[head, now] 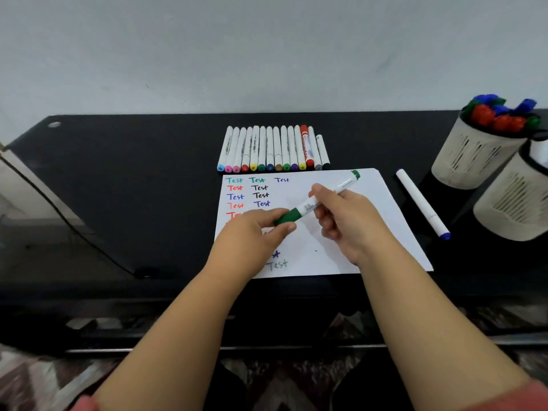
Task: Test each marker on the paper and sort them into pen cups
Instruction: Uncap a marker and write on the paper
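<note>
Over the paper [341, 232], the left hand [252, 235] pinches the green cap [286, 216] while the right hand [350, 223] grips the marker [326, 197] barrel.

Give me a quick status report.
Left hand grips green cap; right hand grips green-capped white marker. Over white test paper. Nothing blocking.

Sheet of paper [350, 232]: the handwritten word "Test" repeated in rows, in green, red, black, blue and purple ink. Print on the marker barrels is too small to read.
</note>
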The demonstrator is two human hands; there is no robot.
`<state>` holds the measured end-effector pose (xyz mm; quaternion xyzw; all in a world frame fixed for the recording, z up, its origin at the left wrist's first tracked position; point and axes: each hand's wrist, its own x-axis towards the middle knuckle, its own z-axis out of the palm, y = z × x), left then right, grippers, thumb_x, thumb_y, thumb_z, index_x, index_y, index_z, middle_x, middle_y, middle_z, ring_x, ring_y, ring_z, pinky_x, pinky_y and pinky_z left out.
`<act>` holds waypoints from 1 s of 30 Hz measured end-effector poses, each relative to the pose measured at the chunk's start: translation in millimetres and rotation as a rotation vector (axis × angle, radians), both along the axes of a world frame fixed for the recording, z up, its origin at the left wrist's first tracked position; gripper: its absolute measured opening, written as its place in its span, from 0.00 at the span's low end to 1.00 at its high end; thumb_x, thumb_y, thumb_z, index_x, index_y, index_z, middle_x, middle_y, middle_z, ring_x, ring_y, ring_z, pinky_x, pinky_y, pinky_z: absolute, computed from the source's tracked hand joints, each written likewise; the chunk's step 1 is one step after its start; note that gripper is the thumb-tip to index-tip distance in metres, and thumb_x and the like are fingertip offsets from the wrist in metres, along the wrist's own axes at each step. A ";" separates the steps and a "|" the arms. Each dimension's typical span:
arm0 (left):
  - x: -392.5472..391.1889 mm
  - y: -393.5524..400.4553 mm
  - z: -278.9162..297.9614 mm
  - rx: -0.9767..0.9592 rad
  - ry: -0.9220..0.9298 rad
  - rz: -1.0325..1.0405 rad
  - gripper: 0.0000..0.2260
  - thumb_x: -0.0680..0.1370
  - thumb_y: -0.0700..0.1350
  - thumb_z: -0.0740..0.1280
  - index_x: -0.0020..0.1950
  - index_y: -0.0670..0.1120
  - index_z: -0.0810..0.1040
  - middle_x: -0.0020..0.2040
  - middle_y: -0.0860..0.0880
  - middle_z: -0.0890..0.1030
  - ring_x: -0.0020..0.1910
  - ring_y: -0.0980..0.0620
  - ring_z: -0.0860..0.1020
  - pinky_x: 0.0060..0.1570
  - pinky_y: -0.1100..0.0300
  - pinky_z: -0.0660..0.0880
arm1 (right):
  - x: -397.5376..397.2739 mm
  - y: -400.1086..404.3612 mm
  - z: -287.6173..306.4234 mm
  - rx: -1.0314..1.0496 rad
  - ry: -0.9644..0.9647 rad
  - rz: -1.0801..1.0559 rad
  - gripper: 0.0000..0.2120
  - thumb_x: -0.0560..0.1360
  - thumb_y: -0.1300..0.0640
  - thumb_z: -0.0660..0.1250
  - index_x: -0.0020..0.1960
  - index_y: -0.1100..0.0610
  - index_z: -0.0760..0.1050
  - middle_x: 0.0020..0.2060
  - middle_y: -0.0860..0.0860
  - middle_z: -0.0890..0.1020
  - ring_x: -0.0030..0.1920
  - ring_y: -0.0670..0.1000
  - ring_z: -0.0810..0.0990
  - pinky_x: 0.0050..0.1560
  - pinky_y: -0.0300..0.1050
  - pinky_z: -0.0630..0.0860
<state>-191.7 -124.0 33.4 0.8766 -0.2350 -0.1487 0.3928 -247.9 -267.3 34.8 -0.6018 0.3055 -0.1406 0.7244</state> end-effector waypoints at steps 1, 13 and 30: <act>-0.4 -0.3 1.1 0.001 -0.010 -0.006 0.13 0.77 0.55 0.65 0.62 0.59 0.77 0.39 0.66 0.73 0.39 0.66 0.73 0.41 0.70 0.69 | 1.2 2.8 -0.5 0.004 0.009 0.018 0.09 0.76 0.53 0.67 0.41 0.58 0.76 0.26 0.49 0.73 0.25 0.45 0.64 0.26 0.37 0.62; -0.2 -4.4 9.8 0.197 -0.112 -0.112 0.15 0.79 0.56 0.59 0.64 0.56 0.75 0.47 0.55 0.79 0.43 0.57 0.73 0.37 0.63 0.68 | 8.1 16.0 -1.7 -0.078 0.058 -0.021 0.13 0.76 0.50 0.67 0.39 0.58 0.75 0.24 0.49 0.69 0.25 0.46 0.64 0.26 0.38 0.63; 2.1 0.1 15.7 -0.118 0.295 -0.037 0.10 0.77 0.54 0.65 0.39 0.52 0.82 0.35 0.56 0.82 0.38 0.55 0.77 0.36 0.68 0.72 | 4.7 17.1 6.7 -0.077 -0.022 0.055 0.10 0.79 0.54 0.63 0.40 0.58 0.73 0.18 0.42 0.69 0.19 0.41 0.66 0.28 0.38 0.61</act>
